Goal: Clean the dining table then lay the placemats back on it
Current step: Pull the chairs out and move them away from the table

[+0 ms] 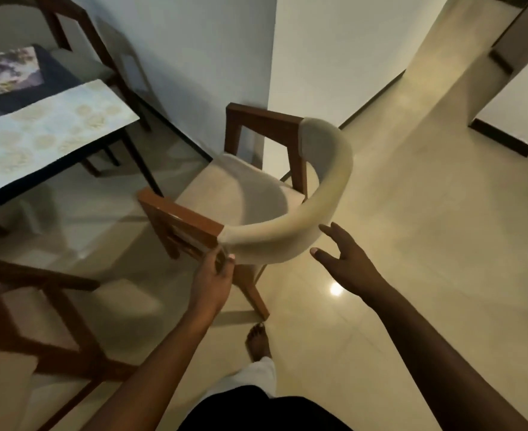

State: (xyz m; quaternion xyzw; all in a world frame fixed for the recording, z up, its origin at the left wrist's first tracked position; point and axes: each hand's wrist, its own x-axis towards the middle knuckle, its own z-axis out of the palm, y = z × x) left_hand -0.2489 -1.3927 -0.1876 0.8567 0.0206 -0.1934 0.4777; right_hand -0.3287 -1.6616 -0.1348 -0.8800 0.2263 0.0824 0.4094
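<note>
At the upper left of the view, the dining table shows only one corner, its dark edge running under a pale placemat printed with round flower shapes. A second placemat, with a purplish picture on it, lies farther back on the same top. Both mats lie flat on the table, and no cloth or spray is in sight.

Near the table corner but apart from it, an armchair stands at an angle on the glossy floor. The left hand grips its wooden frame where the armrest meets the padded backrest, fingers curled round the wood. The right hand is spread open just beside the curve of the backrest and looks not quite in contact. A bare foot stands by the chair's rear leg. Another chair sits at the lower left, and a third is beyond the table against the wall.

With mats on the table and nothing to wipe with in view, I cannot tell whether cleaning is finished or not yet begun. The step in hand looks like shifting the chair, either to clear access or to put the room back in order.
</note>
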